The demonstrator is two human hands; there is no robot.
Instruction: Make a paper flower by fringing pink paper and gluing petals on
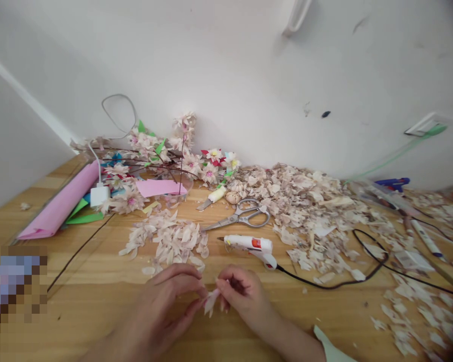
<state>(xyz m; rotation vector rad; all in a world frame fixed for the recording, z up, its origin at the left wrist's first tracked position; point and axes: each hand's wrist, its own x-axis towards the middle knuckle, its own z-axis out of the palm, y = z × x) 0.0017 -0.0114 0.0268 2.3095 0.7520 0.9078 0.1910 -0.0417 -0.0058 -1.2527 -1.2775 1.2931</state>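
Near the table's front edge, a small pale flower (211, 302) with a touch of pink is between my two hands. My right hand (245, 296) pinches it from the right with thumb and curled fingers. On the other side, my left hand (169, 301) is bent round, its fingertips and thumb closed at the petals. Just beyond the hands lies a loose pile of whitish petals (173, 239). A white glue gun (249, 244) rests on its side with its nozzle to the left. Behind it are grey-handled scissors (241, 217).
Finished blossom branches (147, 146) lean along the wall, beside a pink paper roll (60, 203) and white charger (99, 195). A large heap of dried petals (305, 201) spreads rightward. The glue gun's black cord (328, 286) loops across the table. A small knife (213, 197) lies behind the scissors.
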